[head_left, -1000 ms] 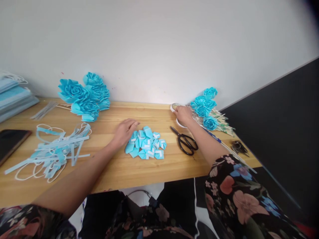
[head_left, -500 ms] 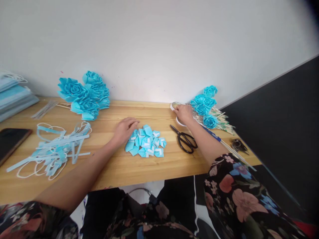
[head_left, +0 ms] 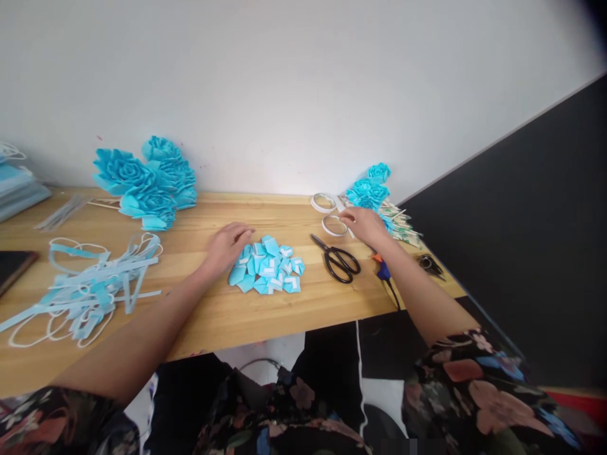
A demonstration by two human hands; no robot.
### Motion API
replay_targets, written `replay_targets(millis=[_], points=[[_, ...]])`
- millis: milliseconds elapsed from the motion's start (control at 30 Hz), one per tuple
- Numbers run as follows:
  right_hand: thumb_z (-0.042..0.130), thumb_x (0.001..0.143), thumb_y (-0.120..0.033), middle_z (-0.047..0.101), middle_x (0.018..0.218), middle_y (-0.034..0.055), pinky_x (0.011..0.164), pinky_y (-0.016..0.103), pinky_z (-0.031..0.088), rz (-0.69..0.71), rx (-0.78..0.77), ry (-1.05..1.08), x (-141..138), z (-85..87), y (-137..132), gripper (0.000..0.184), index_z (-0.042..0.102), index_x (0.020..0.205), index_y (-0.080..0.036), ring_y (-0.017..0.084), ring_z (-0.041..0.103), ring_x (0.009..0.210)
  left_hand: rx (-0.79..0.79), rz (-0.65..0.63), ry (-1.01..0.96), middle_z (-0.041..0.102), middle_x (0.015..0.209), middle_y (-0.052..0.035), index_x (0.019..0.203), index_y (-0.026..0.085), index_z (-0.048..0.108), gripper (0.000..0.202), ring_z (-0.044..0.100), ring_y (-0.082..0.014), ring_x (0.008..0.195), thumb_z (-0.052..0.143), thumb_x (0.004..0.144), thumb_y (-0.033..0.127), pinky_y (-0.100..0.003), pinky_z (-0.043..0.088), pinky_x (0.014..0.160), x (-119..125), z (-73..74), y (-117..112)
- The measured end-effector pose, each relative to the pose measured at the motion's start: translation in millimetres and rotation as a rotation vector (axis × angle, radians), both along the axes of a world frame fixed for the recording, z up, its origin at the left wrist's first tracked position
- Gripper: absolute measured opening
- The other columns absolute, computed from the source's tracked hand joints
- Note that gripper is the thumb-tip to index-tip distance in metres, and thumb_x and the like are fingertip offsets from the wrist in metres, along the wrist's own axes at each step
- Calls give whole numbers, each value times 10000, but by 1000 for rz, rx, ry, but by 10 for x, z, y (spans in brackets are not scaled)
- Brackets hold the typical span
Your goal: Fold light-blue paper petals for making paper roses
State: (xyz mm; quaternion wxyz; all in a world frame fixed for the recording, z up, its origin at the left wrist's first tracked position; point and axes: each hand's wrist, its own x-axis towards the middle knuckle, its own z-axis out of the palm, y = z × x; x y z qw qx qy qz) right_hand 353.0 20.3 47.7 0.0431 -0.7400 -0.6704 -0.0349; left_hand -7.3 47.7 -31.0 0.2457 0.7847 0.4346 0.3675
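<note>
My left hand (head_left: 230, 246) rests on the table with loosely curled fingers, nothing visible in it, beside a pile of folded light-blue pieces with white strips (head_left: 268, 268). My right hand (head_left: 366, 226) is at the back right, fingertips drawn together next to two rolls of white tape (head_left: 334, 225). Whether anything is between those fingertips I cannot make out. Black-handled scissors (head_left: 339, 259) lie in front of the rolls. A blue and orange tool with a black cord (head_left: 383, 272), like a glue gun, is partly hidden by my right forearm.
Blue handmade roses (head_left: 152, 180) stand at the back left, with smaller blue roses (head_left: 367, 191) by a bundle of sticks (head_left: 403, 226) on the right. Cut strips and elastic loops (head_left: 104, 281) lie left, near a phone (head_left: 14, 268) and stacked masks (head_left: 19, 193). A wall runs behind.
My right hand has moved right, off the tape rolls, which now show fully. The blue and orange tool has come into view beside my forearm. My left hand stays by the pile; the view has shifted slightly.
</note>
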Motion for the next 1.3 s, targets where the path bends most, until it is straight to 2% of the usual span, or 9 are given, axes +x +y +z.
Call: replay_targets(millis=[100,300,500,833,1133,1300], points=[[453,923,-283,715,1084,64,710,269,398,-2,-21,-86,3,-58,39,285,711,1027,-221,211,635,929,10,7,-5,719,1068,-82,973,193,715,406,629,-236,1034,395,910,435,-390,471,978,-9,-9,-2],[448,948,-289,686,1144,138,853,268,405,81,-55,-255,-174,-170,500,306,694,1075,-157,231,602,1064,-5,26,-10,717,1069,-78,958,196,716,408,632,-237,1034,399,904,448,-389,480,971,-12,6,-13],[440,950,-404,709,1099,161,807,302,426,31,-56,-273,-255,-331,758,361,703,1020,-167,256,639,982,-8,34,-8,717,1051,-76,939,200,715,389,635,-233,1016,410,900,438,-383,488,954,-10,3,5],[433,938,-396,729,1041,130,739,304,424,-14,-20,-225,-277,-383,797,338,701,971,-193,257,660,920,-9,24,0,717,1056,-82,947,193,712,376,630,-234,1023,414,913,421,-386,484,959,-6,12,12],[453,939,-359,701,1112,173,786,297,420,14,-44,-225,-305,-384,841,331,684,1044,-146,253,643,976,-12,23,17,721,1063,-83,952,186,716,395,630,-240,1033,409,919,433,-392,478,976,-2,45,-6],[442,942,-441,717,1059,156,754,289,401,28,-26,-143,-235,-318,799,395,700,998,-146,245,643,930,-11,23,13,723,1061,-85,952,185,718,407,632,-239,1024,403,915,439,-385,485,963,-4,50,0]])
